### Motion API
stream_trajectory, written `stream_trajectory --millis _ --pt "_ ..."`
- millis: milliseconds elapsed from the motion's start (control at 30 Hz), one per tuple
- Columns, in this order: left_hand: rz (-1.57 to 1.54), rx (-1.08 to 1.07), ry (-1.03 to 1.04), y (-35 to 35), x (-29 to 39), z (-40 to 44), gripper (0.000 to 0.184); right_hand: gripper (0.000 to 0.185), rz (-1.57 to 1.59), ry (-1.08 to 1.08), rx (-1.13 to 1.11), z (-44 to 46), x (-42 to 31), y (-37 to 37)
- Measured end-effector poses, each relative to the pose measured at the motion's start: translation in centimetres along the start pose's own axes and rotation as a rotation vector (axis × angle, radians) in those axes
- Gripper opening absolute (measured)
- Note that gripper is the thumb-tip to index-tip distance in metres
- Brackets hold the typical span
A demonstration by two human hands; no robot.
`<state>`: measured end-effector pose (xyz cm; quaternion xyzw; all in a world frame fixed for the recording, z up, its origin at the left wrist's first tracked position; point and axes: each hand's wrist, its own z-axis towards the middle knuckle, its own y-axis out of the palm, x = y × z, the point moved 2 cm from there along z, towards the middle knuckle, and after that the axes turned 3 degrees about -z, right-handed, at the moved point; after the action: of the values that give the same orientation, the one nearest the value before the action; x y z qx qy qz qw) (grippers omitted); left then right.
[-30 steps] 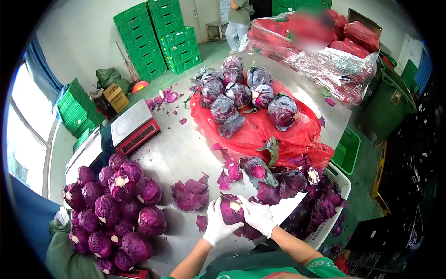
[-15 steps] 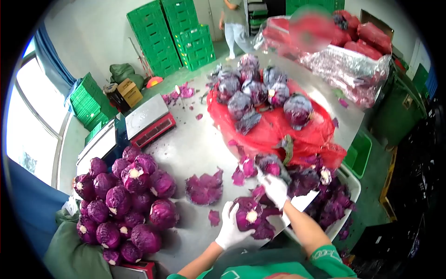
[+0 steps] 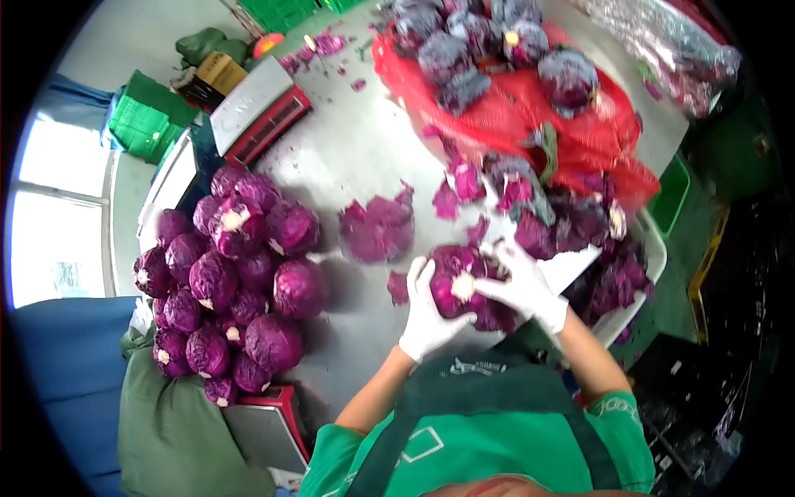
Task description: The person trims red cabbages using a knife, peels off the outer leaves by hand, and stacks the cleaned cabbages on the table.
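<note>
A red cabbage (image 3: 451,269) is held at the table's front edge, its pale cut stem facing up. My left hand (image 3: 429,321), in a white glove, wraps round its left side. My right hand (image 3: 530,286), also gloved, grips the right side, with a finger beside the stem. Loose dark leaves (image 3: 495,316) lie under and beside this cabbage. Left of my hands, a large peeled leaf (image 3: 377,230) lies flat on the metal table (image 3: 348,331). Smaller leaf scraps (image 3: 465,182) are scattered beyond the cabbage.
Peeled cabbages (image 3: 214,280) are piled on the left, near a red-sided scale (image 3: 267,116). Untrimmed cabbages (image 3: 472,37) rest on a red mesh bag (image 3: 513,124) at the back. A white tub (image 3: 656,257) of leaves stands right, beside a white flat piece (image 3: 570,267).
My right hand has come back from the leaf scraps to the cabbage. My left hand stays on it. The view has tilted downward, and the person at the back is out of sight.
</note>
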<state>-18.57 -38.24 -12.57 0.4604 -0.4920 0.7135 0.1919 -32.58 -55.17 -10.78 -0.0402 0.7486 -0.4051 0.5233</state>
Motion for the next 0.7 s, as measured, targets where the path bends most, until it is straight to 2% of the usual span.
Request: stream_trajectory --millis 67,100,200,233,300,367,533,700 --pt "0.015 -0.006 0.017 0.2 -0.1 0.0 0.125 0.073 -0.023 0.035 -0.088 0.1 0.6 0.9" --pt "0.046 -0.010 0.038 0.2 -0.4 -0.1 0.125 0.074 0.093 0.068 -0.142 0.3 1.0 1.0" --pt "0.035 0.007 0.095 0.3 -0.3 0.0 0.123 0.078 0.172 0.121 -0.194 0.3 0.1 -0.1" --pt "0.022 0.004 0.091 0.2 0.1 -0.1 0.121 0.075 0.148 0.102 -0.172 0.3 0.2 -0.1" --pt "-0.020 0.022 0.060 0.3 0.0 -0.2 0.120 0.065 0.157 -0.088 -0.127 0.3 0.8 -0.2" --pt "0.004 0.043 0.105 0.5 -0.6 -0.2 0.119 0.065 0.130 -0.158 -0.147 0.4 1.7 0.0" --pt "-0.005 0.058 0.149 0.5 -0.8 -0.1 0.120 0.062 0.000 -0.189 -0.191 0.6 0.7 -0.9" --pt "-0.018 0.022 0.146 0.2 -1.0 0.1 0.120 0.067 -0.193 -0.189 -0.245 0.9 0.7 -1.4"
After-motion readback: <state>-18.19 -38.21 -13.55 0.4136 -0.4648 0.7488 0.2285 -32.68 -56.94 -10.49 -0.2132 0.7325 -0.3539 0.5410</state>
